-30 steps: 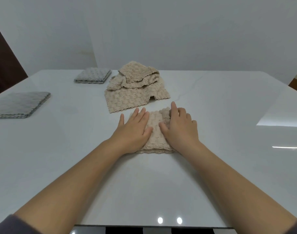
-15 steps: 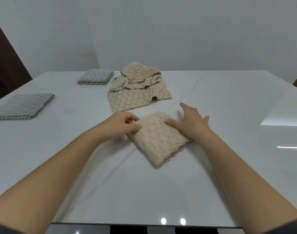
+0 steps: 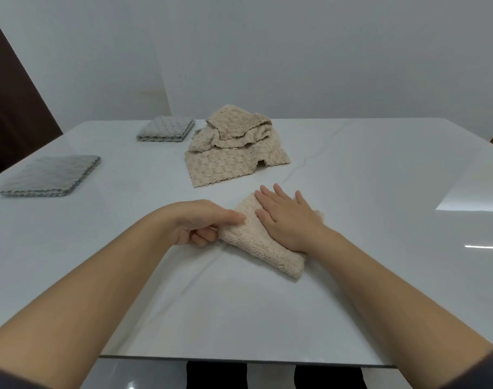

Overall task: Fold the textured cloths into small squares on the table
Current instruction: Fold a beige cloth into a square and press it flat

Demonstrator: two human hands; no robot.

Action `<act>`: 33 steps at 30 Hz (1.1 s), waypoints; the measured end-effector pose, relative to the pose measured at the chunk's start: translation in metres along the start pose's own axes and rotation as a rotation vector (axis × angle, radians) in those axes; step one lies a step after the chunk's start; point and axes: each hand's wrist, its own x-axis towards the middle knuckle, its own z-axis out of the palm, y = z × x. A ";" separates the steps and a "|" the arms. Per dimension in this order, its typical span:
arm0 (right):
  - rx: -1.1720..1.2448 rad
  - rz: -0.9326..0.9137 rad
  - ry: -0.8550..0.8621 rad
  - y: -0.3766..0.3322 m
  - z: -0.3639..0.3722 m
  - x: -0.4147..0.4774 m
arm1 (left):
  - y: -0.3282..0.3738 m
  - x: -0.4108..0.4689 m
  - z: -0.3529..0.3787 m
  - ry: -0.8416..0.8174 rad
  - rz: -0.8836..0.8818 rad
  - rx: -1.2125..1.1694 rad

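A folded beige textured cloth [image 3: 256,245] lies on the white table [image 3: 239,310] in front of me, turned at an angle. My left hand [image 3: 203,223] pinches its left edge with curled fingers and thumb. My right hand [image 3: 287,217] lies flat on top of the cloth with straight fingers, pressing it down. Behind it sits a loose pile of beige textured cloths [image 3: 234,144], unfolded and heaped.
Two stacks of folded grey cloths lie to the left: one near the left edge [image 3: 51,175], one further back [image 3: 166,129]. A dark door stands at the far left. The table's near edge runs below my forearms.
The folded beige cloth has been folded over to a narrower shape and shifted right. My right hand moved from its right edge onto its top; my left hand keeps its pinch on the left edge.
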 end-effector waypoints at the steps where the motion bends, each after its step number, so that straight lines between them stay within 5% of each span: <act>1: -0.004 0.000 0.007 0.000 0.001 0.000 | 0.001 0.001 0.002 -0.020 0.025 0.008; 6: 0.000 -0.008 0.026 0.002 0.003 0.000 | 0.001 -0.005 -0.001 -0.114 0.170 0.019; 21: 0.040 -0.127 0.000 -0.007 -0.003 0.036 | -0.032 -0.008 -0.009 0.311 0.227 -0.132; 33: 0.060 -0.304 0.074 -0.008 -0.002 0.047 | -0.040 -0.015 -0.016 0.407 -0.066 -0.014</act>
